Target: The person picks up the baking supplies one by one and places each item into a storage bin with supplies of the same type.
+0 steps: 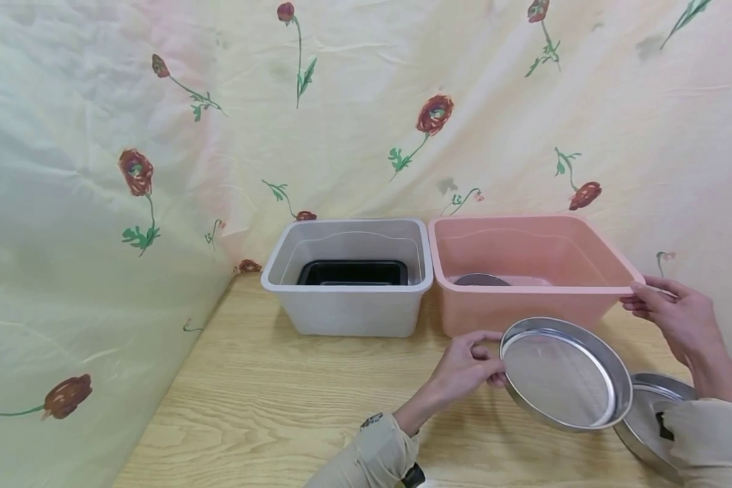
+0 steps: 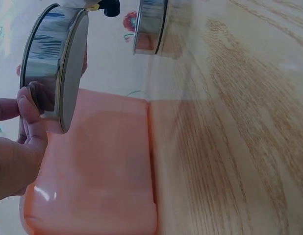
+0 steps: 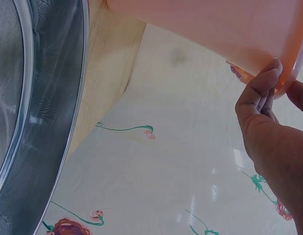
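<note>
A round metal sieve (image 1: 558, 379) with a fine mesh hangs tilted in front of the pink bin. My left hand (image 1: 466, 366) pinches its rim at the left side, thumb and fingers on the metal wall, as the left wrist view also shows. With my right hand (image 1: 677, 315) I grip the front right corner of the pink bin (image 1: 524, 301); in the right wrist view the fingers (image 3: 262, 90) are curled under the bin's lip. Inside that bin lies a grey round-edged thing (image 1: 482, 279), mostly hidden by the front wall.
A second round metal sieve (image 1: 637, 420) lies on the wooden table (image 1: 268, 407) at the right, partly behind my right sleeve. Left of the pink bin stands a grey bin (image 1: 354, 312) with a black rectangular pan (image 1: 354, 271) in it. Flowered cloth (image 1: 354, 135) hangs behind and at the left.
</note>
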`<state>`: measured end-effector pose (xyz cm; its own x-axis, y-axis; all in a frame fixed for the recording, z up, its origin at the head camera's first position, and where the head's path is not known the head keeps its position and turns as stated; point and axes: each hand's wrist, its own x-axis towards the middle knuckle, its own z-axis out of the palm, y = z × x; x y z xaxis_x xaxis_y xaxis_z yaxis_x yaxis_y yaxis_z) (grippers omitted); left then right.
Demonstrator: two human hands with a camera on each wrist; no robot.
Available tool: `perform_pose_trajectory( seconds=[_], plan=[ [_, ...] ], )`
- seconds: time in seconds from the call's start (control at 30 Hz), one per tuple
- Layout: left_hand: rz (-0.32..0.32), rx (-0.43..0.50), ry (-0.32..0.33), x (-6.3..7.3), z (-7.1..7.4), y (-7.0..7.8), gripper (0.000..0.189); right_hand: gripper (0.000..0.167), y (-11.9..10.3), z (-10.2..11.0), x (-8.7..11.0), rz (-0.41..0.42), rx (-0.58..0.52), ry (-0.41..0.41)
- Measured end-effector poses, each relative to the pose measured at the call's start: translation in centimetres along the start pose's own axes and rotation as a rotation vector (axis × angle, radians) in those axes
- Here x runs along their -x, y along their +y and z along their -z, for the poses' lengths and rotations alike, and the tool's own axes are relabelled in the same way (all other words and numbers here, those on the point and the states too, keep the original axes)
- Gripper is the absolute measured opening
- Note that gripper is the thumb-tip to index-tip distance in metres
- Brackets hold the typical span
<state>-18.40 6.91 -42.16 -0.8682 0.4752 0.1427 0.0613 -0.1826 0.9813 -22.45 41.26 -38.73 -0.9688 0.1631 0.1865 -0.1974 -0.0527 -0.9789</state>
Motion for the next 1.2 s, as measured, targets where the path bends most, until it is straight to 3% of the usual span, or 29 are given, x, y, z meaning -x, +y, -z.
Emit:
perform_pose_trajectory(
  seconds=[0.5,0.97,1.2],
  plan=[
    [-0.015,0.006,-0.028,-0.1,-0.1,0.7,0.040,0.033,0.2,0.2,-0.1,0.010,-0.060,-0.017],
    [-0.014,0.005,-0.034,-0.1,-0.1,1.5,0.039,0.032,-0.3,-0.3,0.3,-0.027,0.066,0.031],
    [-0.003,-0.015,-0.041,-0.2,0.1,1.8,0.039,0.027,0.0,-0.1,0.1,-0.027,0.061,0.042]
  ],
)
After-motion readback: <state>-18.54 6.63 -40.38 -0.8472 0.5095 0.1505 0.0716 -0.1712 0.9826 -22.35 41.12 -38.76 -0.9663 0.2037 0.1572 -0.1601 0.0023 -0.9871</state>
